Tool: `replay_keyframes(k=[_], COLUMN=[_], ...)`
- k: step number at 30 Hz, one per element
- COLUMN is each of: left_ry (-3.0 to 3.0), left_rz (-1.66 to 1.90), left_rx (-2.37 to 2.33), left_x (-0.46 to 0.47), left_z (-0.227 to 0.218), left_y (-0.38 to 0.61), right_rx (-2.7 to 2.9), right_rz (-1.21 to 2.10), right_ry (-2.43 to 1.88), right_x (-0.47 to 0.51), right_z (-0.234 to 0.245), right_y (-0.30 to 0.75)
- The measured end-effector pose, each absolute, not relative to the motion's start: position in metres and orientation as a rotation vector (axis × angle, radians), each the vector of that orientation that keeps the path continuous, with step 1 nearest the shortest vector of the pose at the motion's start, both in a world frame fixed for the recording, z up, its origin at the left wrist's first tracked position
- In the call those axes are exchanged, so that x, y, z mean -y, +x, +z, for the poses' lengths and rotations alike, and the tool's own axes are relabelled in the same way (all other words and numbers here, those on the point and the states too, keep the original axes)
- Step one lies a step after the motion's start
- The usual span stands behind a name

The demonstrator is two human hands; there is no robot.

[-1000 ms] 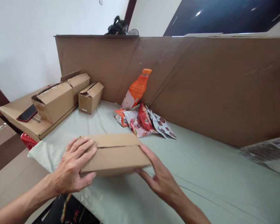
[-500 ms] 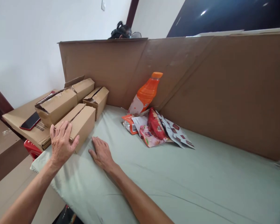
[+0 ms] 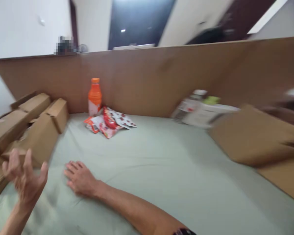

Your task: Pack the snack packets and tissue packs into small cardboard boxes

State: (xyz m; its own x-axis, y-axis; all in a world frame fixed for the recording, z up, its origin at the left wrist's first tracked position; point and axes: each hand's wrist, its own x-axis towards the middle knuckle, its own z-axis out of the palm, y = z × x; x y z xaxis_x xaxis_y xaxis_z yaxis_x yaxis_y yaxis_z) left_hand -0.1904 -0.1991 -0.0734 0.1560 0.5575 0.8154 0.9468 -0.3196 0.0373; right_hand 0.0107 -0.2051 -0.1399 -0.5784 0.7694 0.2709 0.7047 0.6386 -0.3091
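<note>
My left hand (image 3: 25, 178) is raised at the near end of a brown cardboard box (image 3: 42, 138), fingers spread and nothing in them. Whether a fingertip still brushes the box is blurred. My right hand (image 3: 80, 178) rests palm down on the pale green cloth (image 3: 149, 156), its fingers apart and slightly bent, holding nothing. More cardboard boxes (image 3: 12, 125) stand close together at the left. Beyond my right hand, several snack packets (image 3: 109, 122) lie in a pile in front of an upright orange bottle (image 3: 95, 96).
A tall cardboard panel (image 3: 147, 81) runs along the back edge. To the right, blurred white containers (image 3: 198, 111) sit against it, beside a large open cardboard box (image 3: 257, 137). Above the panel at the left, a person's head is partly visible, blurred out.
The view has swung right, bringing the white containers and the large box into sight. My left hand has lifted from the box top and spread its fingers. My right hand stays on the cloth.
</note>
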Motion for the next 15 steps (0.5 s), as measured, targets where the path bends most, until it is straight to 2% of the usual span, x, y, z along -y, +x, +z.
replay_keyframes(k=[3, 5, 9, 12, 15], left_ry=[-2.251, -2.551, -2.801, -2.789, -2.739], left_rz=[-1.103, -0.955, -0.772, -0.741, -0.806], left_rx=[1.253, 1.228, 0.915, 0.651, 0.256], left_x=[0.203, 0.193, 0.177, 0.185, 0.207], left_z=[-0.109, -0.14, -0.19, -0.2, -0.194], left_y=[-0.163, -0.139, -0.08, -0.037, 0.005], right_rx=[2.518, 2.51, 2.471, 2.265, 1.805], right_rz=[0.001, -0.107, -0.123, -0.085, -0.287], right_ry=[-1.095, -1.135, -1.298, -1.574, -1.957], right_x=[0.235, 0.254, 0.29, 0.313, 0.336], right_z=[-0.137, -0.138, -0.144, -0.145, -0.131], right_y=[0.051, 0.081, 0.152, 0.219, 0.306])
